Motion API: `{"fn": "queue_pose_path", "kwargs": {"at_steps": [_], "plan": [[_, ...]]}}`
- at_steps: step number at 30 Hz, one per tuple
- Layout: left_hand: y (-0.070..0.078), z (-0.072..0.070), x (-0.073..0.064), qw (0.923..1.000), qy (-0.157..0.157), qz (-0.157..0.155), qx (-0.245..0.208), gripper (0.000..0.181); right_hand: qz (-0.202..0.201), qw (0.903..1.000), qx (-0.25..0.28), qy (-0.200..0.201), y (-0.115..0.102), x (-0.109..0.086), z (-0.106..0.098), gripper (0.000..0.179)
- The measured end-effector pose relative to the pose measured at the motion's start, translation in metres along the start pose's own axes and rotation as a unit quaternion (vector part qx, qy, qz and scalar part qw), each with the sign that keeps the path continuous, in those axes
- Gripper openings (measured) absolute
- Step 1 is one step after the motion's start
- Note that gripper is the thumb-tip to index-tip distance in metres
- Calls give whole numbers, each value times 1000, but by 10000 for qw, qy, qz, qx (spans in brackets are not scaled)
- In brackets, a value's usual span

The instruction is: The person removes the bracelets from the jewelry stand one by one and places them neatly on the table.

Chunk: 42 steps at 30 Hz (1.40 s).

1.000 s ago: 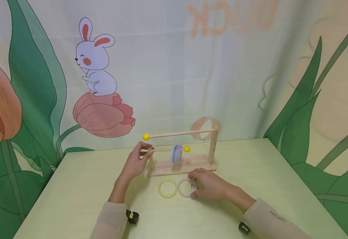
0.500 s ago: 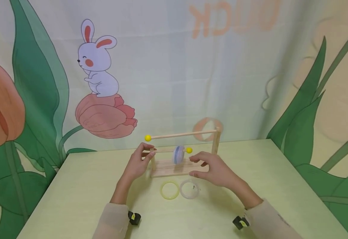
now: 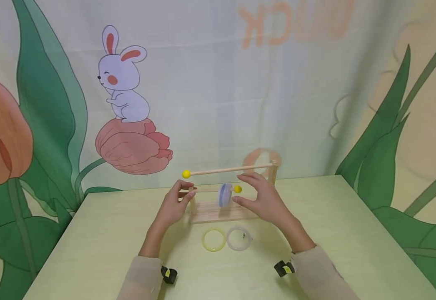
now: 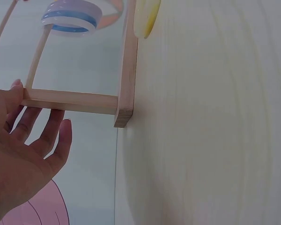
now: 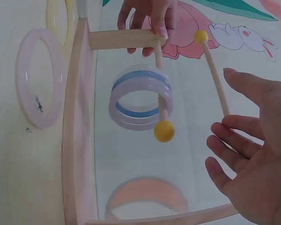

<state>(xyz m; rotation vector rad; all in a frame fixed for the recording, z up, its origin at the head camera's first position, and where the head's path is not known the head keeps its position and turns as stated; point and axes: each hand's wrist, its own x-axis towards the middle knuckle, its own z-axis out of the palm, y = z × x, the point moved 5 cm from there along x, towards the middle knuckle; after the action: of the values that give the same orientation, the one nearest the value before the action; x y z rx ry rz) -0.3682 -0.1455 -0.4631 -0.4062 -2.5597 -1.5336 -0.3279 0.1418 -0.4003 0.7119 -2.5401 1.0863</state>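
Observation:
My left hand [image 3: 173, 203] pinches the top of the short post of a wooden stand [image 3: 210, 216], thumb in front and fingers behind. From that post a lower rod [image 4: 38, 58] runs to the right, ending in a yellow ball [image 5: 164, 131]. Several rings, blue and pale lilac [image 5: 141, 89], hang together on this rod near the ball. An upper rod [image 3: 229, 169] comes from the tall right post and ends in another yellow ball [image 3: 186, 174]. My right hand [image 3: 265, 199] holds nothing, its thumb and fingers spread beside the lower rod's ball.
On the table [image 3: 101, 241], in front of the stand, lie a yellow ring [image 3: 213, 239] and a pale clear ring [image 3: 239, 238], side by side. A printed curtain [image 3: 203, 83] hangs behind the table.
My right hand has left the pale ring on the table and risen to the lower rod's ball end. My left hand keeps its hold on the post.

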Motion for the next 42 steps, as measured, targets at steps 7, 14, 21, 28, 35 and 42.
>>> {"fn": "queue_pose_path", "kwargs": {"at_steps": [7,14,21,28,35,42], "plan": [[-3,1,-1,10000,-40,2,30,26,88,9994,-253,-227,17,-3,12,81],[-2,0,-1,9999,4,79,69,26,84,9977,-498,-448,31,-3,27,85],[0,-1,0,9999,20,42,97,27,91,9975,-512,-484,39,-3,34,85],[2,-3,-2,10000,0,-27,-27,27,-106,9971,-513,-549,36,-2,37,81],[3,-3,0,10000,29,70,-18,27,-164,9968,-455,-636,36,-2,41,75],[0,0,1,9999,12,103,-5,27,-42,9972,-353,-659,40,-6,45,76]]}}
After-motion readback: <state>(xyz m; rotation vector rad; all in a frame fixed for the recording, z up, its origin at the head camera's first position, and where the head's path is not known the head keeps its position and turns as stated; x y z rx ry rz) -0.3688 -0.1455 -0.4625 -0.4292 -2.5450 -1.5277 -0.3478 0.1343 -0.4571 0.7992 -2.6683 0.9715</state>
